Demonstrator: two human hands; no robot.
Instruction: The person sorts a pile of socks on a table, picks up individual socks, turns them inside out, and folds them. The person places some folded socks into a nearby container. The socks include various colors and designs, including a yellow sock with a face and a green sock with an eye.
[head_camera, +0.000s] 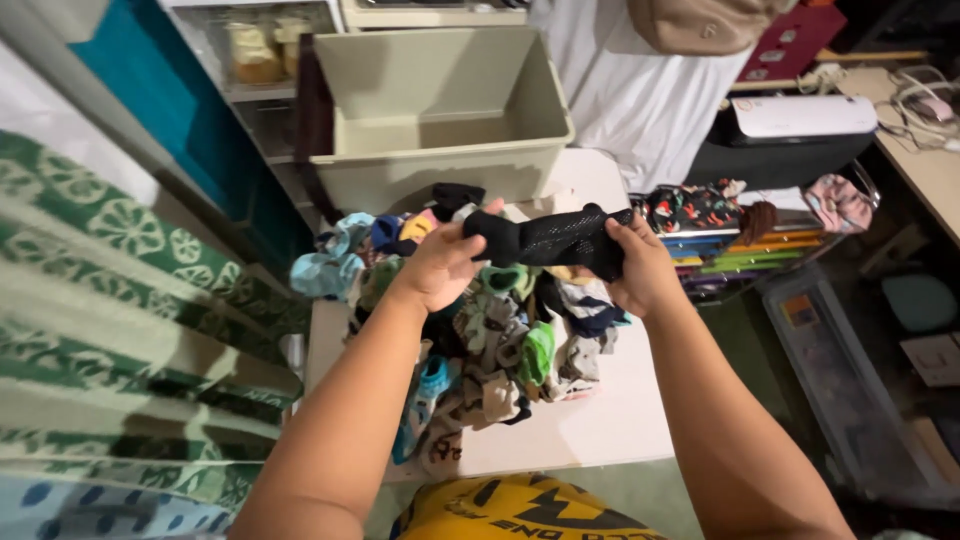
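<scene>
White table (610, 420) at frame centre, heaped with mixed coloured socks (480, 340); empty beige bin (440, 110) behind, upper centre. Black mesh sock (555, 238) stretched above the heap, left hand (440, 265) and right hand (640, 270) each closed on one end.

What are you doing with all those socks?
A person holds a black sock stretched between both hands, the left hand on one end and the right hand on the other. Under it, a heap of mixed coloured socks lies on a white table. Behind the heap stands an open beige bin, which looks empty.
</scene>
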